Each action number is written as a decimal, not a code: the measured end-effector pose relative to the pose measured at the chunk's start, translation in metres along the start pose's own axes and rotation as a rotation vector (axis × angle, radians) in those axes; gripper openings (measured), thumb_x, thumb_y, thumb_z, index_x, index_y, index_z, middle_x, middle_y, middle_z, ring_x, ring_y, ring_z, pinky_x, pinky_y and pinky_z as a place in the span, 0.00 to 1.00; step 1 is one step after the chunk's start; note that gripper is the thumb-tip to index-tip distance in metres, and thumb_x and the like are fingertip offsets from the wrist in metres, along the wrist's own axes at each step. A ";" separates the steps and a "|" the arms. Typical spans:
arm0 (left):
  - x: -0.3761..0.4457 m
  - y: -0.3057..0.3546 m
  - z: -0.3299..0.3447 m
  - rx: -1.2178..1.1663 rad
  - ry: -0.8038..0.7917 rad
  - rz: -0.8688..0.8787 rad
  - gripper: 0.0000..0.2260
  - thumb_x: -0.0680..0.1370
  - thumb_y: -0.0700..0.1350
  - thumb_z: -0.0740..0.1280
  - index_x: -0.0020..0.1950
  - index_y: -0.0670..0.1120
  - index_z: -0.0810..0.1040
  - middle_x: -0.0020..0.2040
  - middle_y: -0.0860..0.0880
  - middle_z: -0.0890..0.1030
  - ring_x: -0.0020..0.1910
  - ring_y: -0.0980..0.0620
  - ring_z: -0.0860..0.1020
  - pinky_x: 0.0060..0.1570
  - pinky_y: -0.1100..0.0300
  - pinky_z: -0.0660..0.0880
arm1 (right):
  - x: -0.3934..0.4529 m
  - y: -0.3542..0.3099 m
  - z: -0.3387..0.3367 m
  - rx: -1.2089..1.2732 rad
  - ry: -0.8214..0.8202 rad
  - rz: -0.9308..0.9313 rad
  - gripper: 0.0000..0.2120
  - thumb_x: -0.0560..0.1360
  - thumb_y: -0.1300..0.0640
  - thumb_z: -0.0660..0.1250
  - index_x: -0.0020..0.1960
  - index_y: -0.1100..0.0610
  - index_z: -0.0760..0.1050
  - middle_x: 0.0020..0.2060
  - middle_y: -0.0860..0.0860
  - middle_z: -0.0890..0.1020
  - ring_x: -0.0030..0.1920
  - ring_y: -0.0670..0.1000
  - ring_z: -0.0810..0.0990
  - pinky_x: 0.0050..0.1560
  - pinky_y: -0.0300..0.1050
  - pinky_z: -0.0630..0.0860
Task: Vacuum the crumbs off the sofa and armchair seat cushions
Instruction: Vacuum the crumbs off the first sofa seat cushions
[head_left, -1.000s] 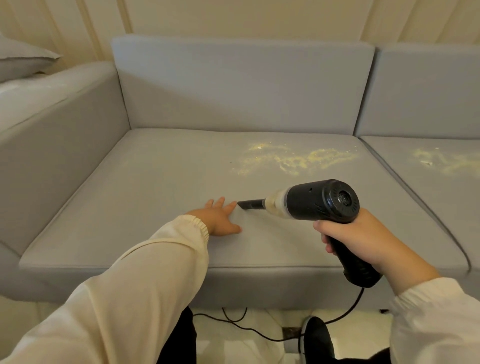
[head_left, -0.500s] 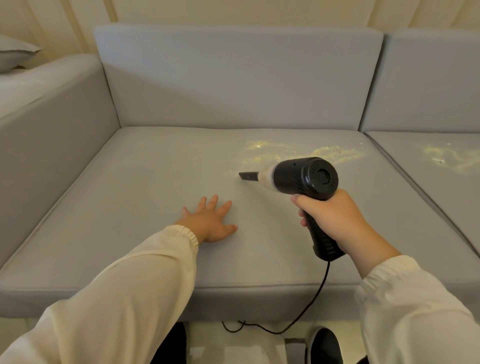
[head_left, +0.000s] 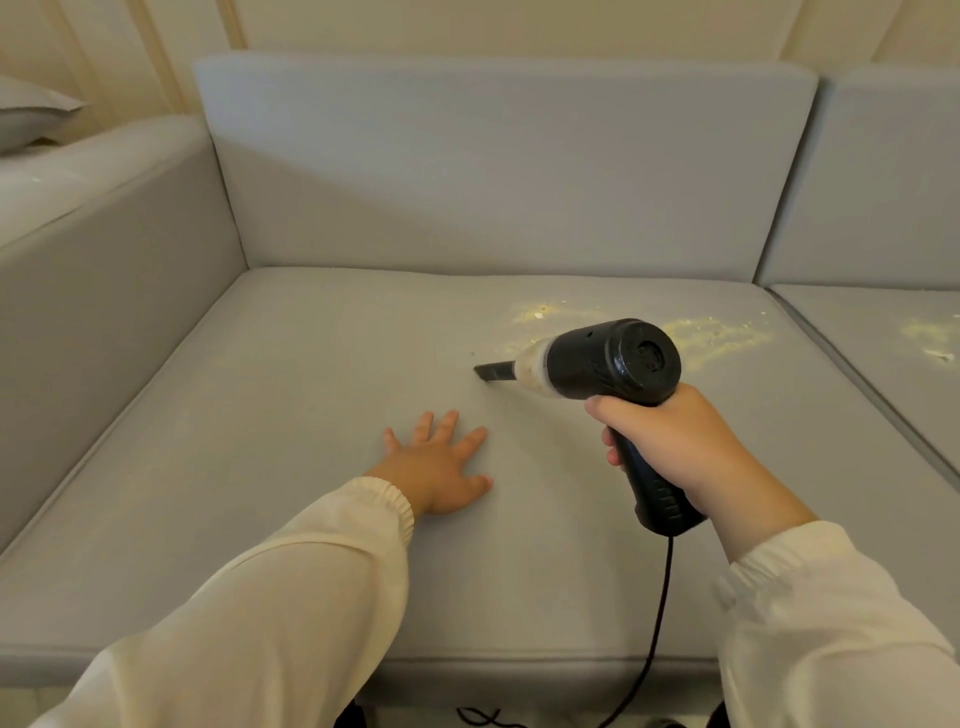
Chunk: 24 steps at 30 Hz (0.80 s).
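The right hand (head_left: 675, 441), wrapped round the black corded handheld vacuum (head_left: 608, 364), has carried its nozzle forward to the edge of the yellow crumbs (head_left: 717, 335) on the grey fabric seat cushion (head_left: 260, 415); suction can begin. The left hand (head_left: 441, 467) stays spread flat.

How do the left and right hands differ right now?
The left hand lies flat on the seat cushion, fingers spread; the right hand is curled round the handheld vacuum. The left holds nothing; the right aims the nozzle at the cushion beside the crumbs. Both wear cream sleeves.
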<state>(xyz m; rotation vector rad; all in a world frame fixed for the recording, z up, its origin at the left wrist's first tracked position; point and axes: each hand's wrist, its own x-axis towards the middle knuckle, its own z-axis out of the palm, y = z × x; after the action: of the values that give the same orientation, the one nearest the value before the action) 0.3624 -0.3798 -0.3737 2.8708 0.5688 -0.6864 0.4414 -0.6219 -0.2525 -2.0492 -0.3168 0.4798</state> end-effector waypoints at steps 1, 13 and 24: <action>0.003 0.000 0.000 -0.007 -0.001 -0.007 0.33 0.82 0.70 0.52 0.83 0.66 0.41 0.84 0.54 0.36 0.83 0.45 0.36 0.75 0.26 0.40 | 0.002 -0.001 0.000 -0.005 0.028 0.000 0.08 0.75 0.52 0.74 0.47 0.57 0.84 0.38 0.56 0.87 0.37 0.54 0.88 0.50 0.56 0.85; 0.015 0.015 -0.005 -0.067 -0.037 0.005 0.33 0.82 0.70 0.51 0.82 0.67 0.39 0.84 0.54 0.35 0.83 0.45 0.35 0.75 0.26 0.41 | -0.010 0.005 -0.016 -0.045 -0.016 0.017 0.10 0.75 0.51 0.75 0.44 0.59 0.84 0.35 0.55 0.87 0.33 0.51 0.86 0.46 0.53 0.83; 0.010 0.030 -0.004 -0.045 -0.043 0.021 0.33 0.82 0.69 0.53 0.83 0.66 0.40 0.84 0.54 0.35 0.83 0.46 0.36 0.75 0.26 0.41 | -0.011 0.015 -0.024 -0.014 0.121 0.009 0.09 0.75 0.51 0.76 0.44 0.57 0.83 0.38 0.56 0.87 0.32 0.49 0.86 0.41 0.48 0.81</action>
<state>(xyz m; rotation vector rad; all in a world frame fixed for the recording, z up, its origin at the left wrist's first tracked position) 0.3841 -0.4029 -0.3733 2.8092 0.5403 -0.7215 0.4429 -0.6518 -0.2522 -2.0844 -0.2386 0.3583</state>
